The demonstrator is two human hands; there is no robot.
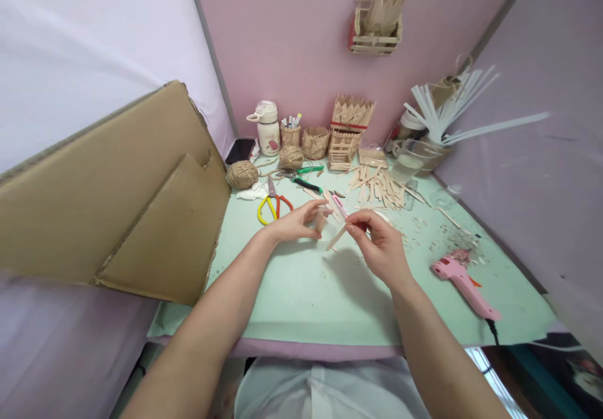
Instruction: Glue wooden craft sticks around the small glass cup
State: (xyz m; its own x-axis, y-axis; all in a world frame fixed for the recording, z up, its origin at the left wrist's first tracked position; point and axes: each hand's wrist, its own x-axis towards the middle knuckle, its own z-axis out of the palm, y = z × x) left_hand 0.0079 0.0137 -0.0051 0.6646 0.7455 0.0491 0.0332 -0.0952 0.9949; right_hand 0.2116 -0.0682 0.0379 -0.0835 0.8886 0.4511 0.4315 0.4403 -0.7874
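Note:
Over the middle of the table, my left hand (298, 219) holds a small flat wooden piece (321, 222) between thumb and fingers. My right hand (377, 243) pinches one end of a flat wooden craft stick (336, 238), which slants down to the left. A narrow gap separates the two wooden pieces. Just beyond the hands lies a pink and white cutter-like tool (338, 205), partly hidden. Scissors with yellow and orange handles (272, 204) rest near my left hand.
Loose craft sticks (379, 186) and green-handled pliers (306, 183) lie farther back. A pink glue gun (466, 286) is at right. Twine balls (242, 174), a white bottle (268, 130) and a water-filled cup (409, 163) stand behind. Cardboard (155, 230) leans at left.

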